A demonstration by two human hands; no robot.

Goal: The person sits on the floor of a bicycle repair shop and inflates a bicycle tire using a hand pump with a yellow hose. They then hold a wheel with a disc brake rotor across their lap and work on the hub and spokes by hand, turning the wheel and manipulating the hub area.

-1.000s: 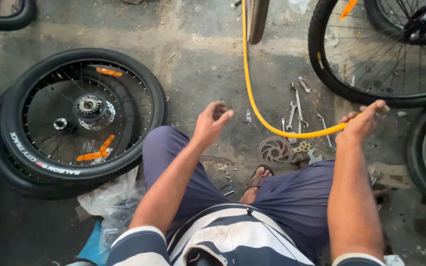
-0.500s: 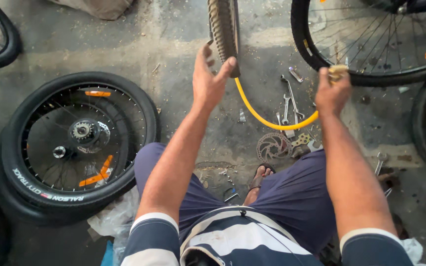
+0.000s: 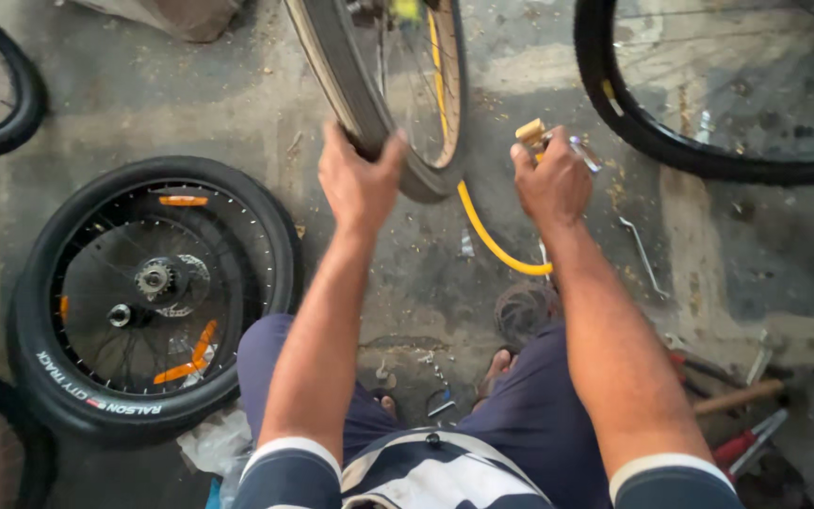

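left hand (image 3: 358,181): fingers now gripping upright wheel (image 3: 379,90) at its tyre | right hand (image 3: 550,181): fingers closed on yellow hose (image 3: 492,240) nozzle, raised beside wheel | meaning: wheel steadied, nozzle near rim

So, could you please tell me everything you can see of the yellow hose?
The yellow hose looks like smooth, flexible rubber or plastic. It curves across the concrete floor from behind the upright wheel, which the left hand grips by its tyre, then bends toward the right arm. Its lower end passes out of sight there. The right hand holds a brass-coloured nozzle; the join to the hose is hidden.
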